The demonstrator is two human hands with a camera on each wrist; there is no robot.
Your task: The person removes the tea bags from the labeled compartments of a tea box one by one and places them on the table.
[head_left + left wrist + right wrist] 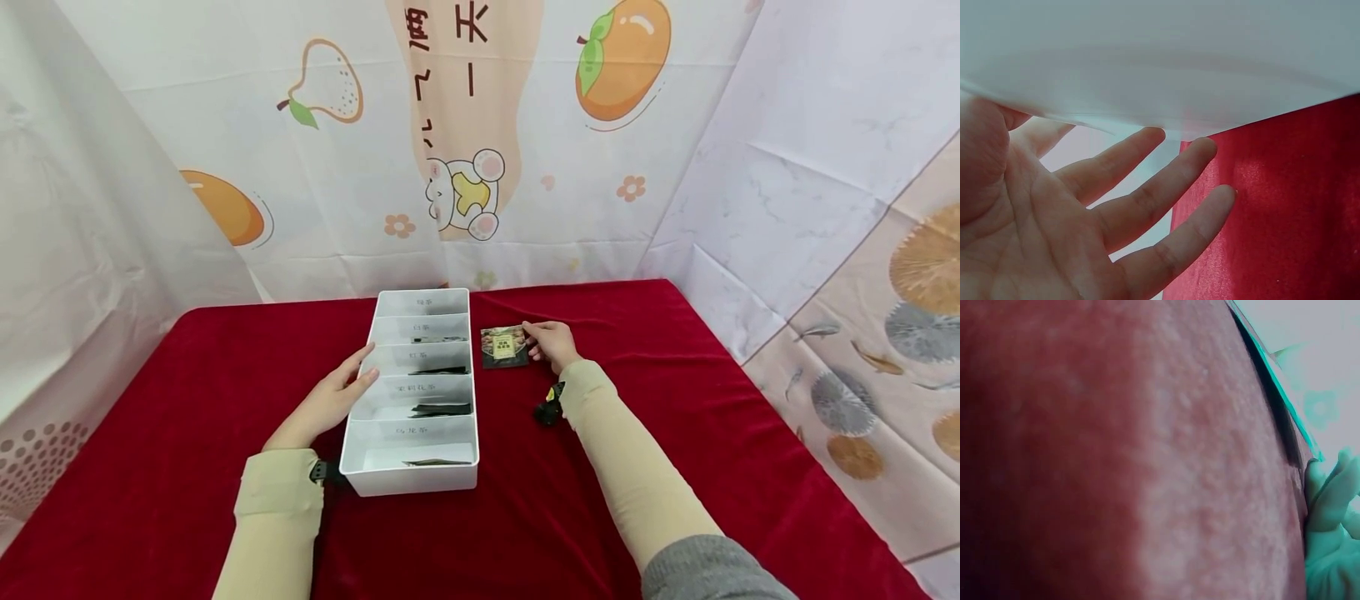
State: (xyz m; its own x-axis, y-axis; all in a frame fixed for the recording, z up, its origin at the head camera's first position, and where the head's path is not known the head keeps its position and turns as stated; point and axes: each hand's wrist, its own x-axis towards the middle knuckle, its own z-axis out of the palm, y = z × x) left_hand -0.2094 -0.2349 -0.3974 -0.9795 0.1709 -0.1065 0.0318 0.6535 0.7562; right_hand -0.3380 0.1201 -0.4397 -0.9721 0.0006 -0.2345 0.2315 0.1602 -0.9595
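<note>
A white plastic organizer box [410, 482] with several labelled compartments stands on the red cloth. My left hand [331, 400] rests against its left side, thumb at the rim and fingers extended; in the left wrist view the fingers [1154, 200] lie spread beside the white wall. To the right of the box is a square tea sachet [504, 347], dark at the bottom with a pale yellow label. My right hand [552, 343] pinches the sachet's right edge. In the right wrist view the right fingers [1333, 497] meet the end of its thin edge.
Dark sachets [442, 409] lie inside some box compartments, and a lighter flat packet [437, 462] lies in the nearest one. The table's red cloth [187, 400] surrounds the box. Printed white curtains [337, 208] hang behind the table.
</note>
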